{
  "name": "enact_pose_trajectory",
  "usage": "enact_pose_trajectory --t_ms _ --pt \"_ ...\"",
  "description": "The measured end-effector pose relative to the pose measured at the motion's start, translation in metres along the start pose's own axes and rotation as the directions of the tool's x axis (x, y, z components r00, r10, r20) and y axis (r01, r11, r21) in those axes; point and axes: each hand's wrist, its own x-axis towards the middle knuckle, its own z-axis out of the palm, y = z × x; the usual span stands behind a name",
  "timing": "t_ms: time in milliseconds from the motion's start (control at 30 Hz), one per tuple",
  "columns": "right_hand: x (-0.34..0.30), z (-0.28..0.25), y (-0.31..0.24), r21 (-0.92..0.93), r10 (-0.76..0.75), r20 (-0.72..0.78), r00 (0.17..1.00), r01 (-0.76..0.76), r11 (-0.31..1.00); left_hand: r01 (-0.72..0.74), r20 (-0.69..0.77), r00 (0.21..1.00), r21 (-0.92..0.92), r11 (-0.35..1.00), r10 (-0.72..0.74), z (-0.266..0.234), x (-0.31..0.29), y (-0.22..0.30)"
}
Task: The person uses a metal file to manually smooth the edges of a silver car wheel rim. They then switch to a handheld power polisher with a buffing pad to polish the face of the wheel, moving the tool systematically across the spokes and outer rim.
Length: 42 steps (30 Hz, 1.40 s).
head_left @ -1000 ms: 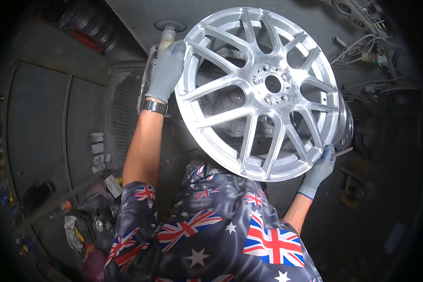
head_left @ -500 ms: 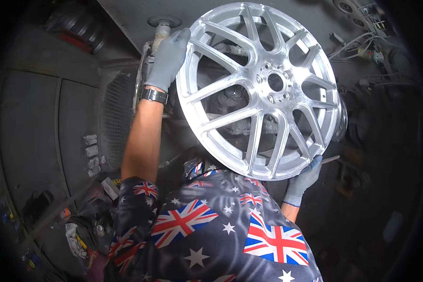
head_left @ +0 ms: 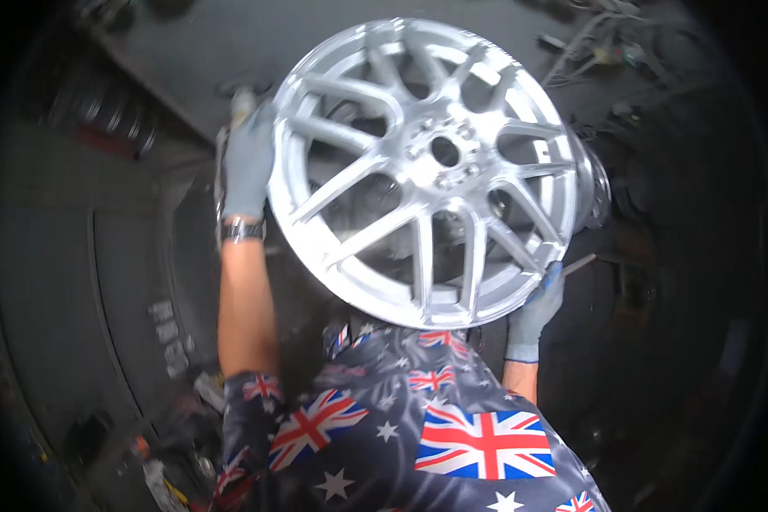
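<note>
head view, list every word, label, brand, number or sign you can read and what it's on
No words, labels, brands or numbers can be read.
Silver multi-spoke metal wheel: no legible marking.
Dark shirt with red, white and blue flags and white stars: pictures only, no lettering visible.
Small pale blocks at left: too blurred to read.

Shiny silver wheel rim (head_left: pixel 421 176), many-spoked, tilted, hub face in view.

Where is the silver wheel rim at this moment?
In the head view, the wheel rim is at upper centre, between the gloved left grip at its left edge and the right grip at its lower-right edge.
</note>
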Motion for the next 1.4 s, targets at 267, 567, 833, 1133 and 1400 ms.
enact_pose_trajectory --t_ms 267,567,833,1133,1400 --pt "0.049 -0.004 0.008 0.154 0.068 0.069 0.995 -0.078 0.985 0.021 -0.130 0.991 -0.085 0.996 -0.032 -0.001 -0.054 0.020" --pt "0.170 0.001 0.027 0.181 -0.008 0.313 0.950 -0.051 0.982 0.269 -0.256 0.921 -0.126 0.955 -0.293 0.013 -0.151 0.074" --pt "0.288 0.060 0.020 0.156 -0.137 0.607 0.783 0.052 0.986 0.286 -0.345 0.924 0.342 0.895 -0.163 0.050 -0.234 0.115" --pt "0.361 0.141 0.011 0.061 -0.124 0.804 0.582 0.126 0.990 0.396 -0.463 0.635 -0.491 0.776 -0.618 0.130 -0.267 0.230" --pt "0.361 0.141 0.034 0.055 -0.190 0.773 0.605 0.235 0.971 0.423 -0.545 0.565 -0.453 0.785 -0.619 0.131 -0.257 0.209"
